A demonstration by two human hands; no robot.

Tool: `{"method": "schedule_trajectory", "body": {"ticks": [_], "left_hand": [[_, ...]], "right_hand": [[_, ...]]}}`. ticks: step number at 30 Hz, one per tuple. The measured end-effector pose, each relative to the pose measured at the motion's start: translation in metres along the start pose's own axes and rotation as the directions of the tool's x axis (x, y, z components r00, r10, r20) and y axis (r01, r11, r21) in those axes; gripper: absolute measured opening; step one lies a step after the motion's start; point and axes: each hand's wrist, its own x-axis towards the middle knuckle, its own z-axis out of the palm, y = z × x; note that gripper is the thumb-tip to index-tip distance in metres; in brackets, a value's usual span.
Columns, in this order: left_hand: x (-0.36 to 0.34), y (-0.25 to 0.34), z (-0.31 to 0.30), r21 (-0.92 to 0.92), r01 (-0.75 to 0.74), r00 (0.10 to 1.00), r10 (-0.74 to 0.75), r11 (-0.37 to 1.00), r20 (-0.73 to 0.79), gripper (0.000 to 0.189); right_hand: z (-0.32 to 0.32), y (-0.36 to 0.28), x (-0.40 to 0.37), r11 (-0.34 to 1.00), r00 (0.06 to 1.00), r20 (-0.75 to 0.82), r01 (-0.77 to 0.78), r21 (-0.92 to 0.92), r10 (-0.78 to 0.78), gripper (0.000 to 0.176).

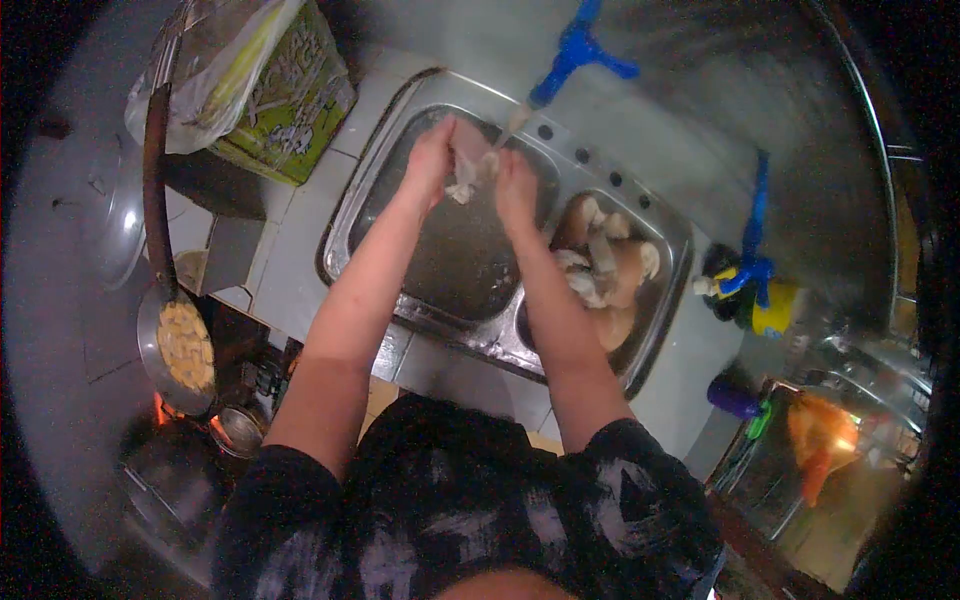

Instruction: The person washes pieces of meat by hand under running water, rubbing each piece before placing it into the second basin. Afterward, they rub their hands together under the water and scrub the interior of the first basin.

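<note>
A pale pinkish piece of raw chicken (pixel 471 150) hangs between my hands over the left sink basin (pixel 450 260), with a whitish flap dangling below it. My left hand (pixel 432 163) grips it from the left side. From the right, my right hand (pixel 515 190) closes on its other edge; the fingertips are partly hidden. Just above them, water runs from the blue tap (pixel 575 55). More raw chicken pieces (pixel 615 260) lie heaped in the right sink basin (pixel 655 335), beside my right forearm.
At the left, a long-handled frying pan (pixel 180 345) of food sits over a flame. A green container (pixel 290 120) with a plastic bag stands behind the sink's left side. A second blue tap (pixel 760 265), a yellow-labelled bottle (pixel 775 310) and a dish rack (pixel 760 420) are at the right.
</note>
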Motion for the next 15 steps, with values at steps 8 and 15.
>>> {"method": "schedule_trajectory", "body": {"ticks": [8, 15], "left_hand": [[0.002, -0.005, 0.026, 0.336, -0.26, 0.965, 0.254, 0.905, 0.064, 0.038], [0.014, -0.01, 0.023, 0.556, -0.425, 0.895, 0.425, 0.715, 0.137, 0.036]], "right_hand": [[0.035, 0.024, 0.01, 0.923, 0.978, 0.049, -0.21, 0.323, 0.205, 0.032], [0.03, 0.022, 0.015, 0.979, 0.991, 0.087, -0.113, 0.172, 0.099, 0.019]]}}
